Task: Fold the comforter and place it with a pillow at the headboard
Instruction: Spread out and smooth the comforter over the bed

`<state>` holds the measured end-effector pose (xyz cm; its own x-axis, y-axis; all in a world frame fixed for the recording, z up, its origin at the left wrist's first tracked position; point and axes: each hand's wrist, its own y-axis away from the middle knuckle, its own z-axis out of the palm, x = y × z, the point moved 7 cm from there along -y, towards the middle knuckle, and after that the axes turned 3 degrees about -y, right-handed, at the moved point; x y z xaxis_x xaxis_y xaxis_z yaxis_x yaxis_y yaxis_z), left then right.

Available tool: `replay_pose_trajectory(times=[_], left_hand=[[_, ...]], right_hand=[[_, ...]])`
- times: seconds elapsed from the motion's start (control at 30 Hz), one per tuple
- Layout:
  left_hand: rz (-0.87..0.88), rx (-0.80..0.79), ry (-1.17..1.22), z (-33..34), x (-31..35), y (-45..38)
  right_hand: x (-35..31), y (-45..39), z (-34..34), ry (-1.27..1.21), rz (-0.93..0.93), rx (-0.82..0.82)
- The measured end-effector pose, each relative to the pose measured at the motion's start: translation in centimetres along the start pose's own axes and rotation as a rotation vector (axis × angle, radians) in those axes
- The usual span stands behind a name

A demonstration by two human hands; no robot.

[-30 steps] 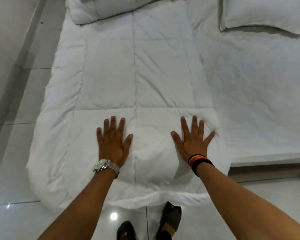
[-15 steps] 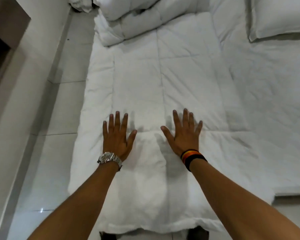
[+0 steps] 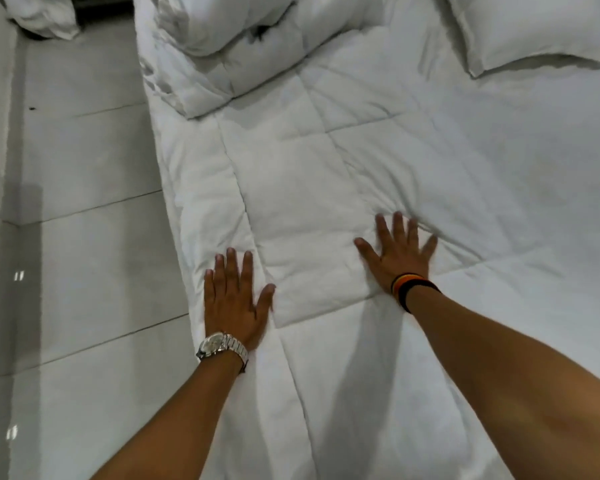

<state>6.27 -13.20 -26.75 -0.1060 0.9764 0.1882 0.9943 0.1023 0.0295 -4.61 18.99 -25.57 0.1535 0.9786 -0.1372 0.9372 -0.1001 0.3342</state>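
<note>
A white quilted comforter (image 3: pixel 302 188) lies as a long folded strip along the left side of the bed, and its far end is bunched in a heap (image 3: pixel 229 46). My left hand (image 3: pixel 234 303), with a silver watch at the wrist, presses flat on the strip near its left edge. My right hand (image 3: pixel 399 256), with a striped wristband, lies flat with spread fingers further up and to the right. Neither hand holds anything. A white pillow (image 3: pixel 534 26) lies at the top right on the bed.
Glossy pale floor tiles (image 3: pixel 84 237) run along the bed's left side beside a light wall. More white bedding (image 3: pixel 42 15) lies on the floor at the top left. The white sheet (image 3: pixel 551 168) covers the bed to the right of the comforter.
Both hands have slid up the comforter away from its near end, and my left hand has moved out toward the left edge. The view has shifted forward along the bed.
</note>
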Motion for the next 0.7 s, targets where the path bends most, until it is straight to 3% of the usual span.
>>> replay_pose_trajectory(times=[0.33, 0.5, 0.6, 0.7], left_hand=[[0.252, 0.068, -0.034, -9.5, 4.5, -12.0], [0.427, 0.005, -0.106, -7.0, 5.3, -20.7], [0.434, -0.056, -0.073, -3.7, 2.7, -24.3], [0.571, -0.066, 0.0, -1.2, 0.1, -25.2]], right_hand=[[-9.9, -0.2, -6.1, -0.211, -0.033, 0.112], [-10.4, -5.0, -5.1, -0.199, 0.089, 0.103], [-8.8, -8.3, -3.3, -0.169, 0.21, 0.131], [-6.7, -10.0, -1.4, -0.116, 0.344, 0.157]])
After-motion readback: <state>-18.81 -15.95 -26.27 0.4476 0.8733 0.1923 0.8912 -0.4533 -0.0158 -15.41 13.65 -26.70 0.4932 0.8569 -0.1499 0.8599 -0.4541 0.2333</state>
